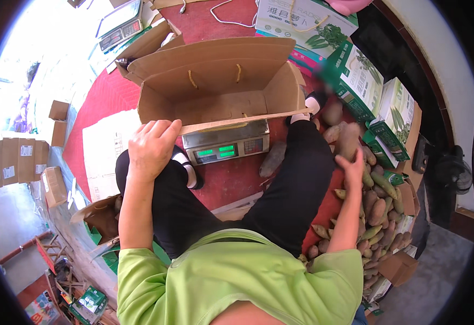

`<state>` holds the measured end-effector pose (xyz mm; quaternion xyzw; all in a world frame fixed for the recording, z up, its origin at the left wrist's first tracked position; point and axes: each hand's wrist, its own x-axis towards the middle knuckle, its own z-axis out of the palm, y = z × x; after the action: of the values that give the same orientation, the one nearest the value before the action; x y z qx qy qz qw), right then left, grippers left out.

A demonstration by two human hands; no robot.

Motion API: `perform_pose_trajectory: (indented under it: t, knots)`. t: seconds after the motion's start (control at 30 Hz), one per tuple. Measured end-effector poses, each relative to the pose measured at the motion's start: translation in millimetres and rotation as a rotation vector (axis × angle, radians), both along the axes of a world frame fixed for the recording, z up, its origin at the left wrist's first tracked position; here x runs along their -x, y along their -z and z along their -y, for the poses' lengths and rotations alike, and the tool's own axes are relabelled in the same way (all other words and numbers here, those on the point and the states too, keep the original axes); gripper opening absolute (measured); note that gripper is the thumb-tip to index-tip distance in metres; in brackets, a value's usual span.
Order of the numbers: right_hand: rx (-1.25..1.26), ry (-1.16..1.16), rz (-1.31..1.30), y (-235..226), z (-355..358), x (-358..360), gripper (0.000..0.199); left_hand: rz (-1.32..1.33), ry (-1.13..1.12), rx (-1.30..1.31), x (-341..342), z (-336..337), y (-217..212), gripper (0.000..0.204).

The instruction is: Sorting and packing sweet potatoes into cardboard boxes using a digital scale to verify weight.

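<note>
1. The left hand point(153, 146) has its grip curled over the left end of the near flap of an open cardboard box point(204, 100); its thumb is hidden.
2. The right hand point(352, 172) has its grip partly open, thumb and fingers spread around the near end of a thick brown root point(348, 142).
3. That root is to the right of the person's right knee, at the far end of a heap of roots point(379, 212), brown and green; whether it is lifted clear of them, I cannot tell.
4. The box sits on a scale point(226, 145) with lit green displays, between the person's feet, and its inside shows bare cardboard and yellow cord handles.
5. Another root point(273, 160) lies on the red floor point(221, 187), just right of the scale.
6. Green and white cartons point(359, 81) stand beyond the heap.
</note>
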<state>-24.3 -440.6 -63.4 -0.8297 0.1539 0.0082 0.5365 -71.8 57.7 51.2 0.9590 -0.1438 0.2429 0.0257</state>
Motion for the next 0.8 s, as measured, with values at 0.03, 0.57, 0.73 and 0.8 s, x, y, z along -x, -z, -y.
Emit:
perform_pose_trajectory:
  t: [0.03, 0.57, 0.73, 0.8]
  knots:
    - [-0.015, -0.026, 0.059, -38.2, -26.0, -11.6, 0.075, -0.002, -0.006, 0.002, 2.2, -1.3, 0.9, 0.016]
    - [0.714, -1.169, 0.308, -130.0, -253.6, -138.7, 0.072, -0.095, -0.048, 0.083, 3.9, -3.8, 2.0, 0.015]
    - [0.894, -1.283, -0.013, -102.7, -277.6, -141.3, 0.068, -0.095, -0.073, 0.095, 2.8, -5.1, 4.5, 0.013]
    - [0.905, -1.305, -0.069, -105.3, -279.9, -136.2, 0.065, -0.102, -0.075, 0.094, 1.6, -5.8, 4.3, 0.013]
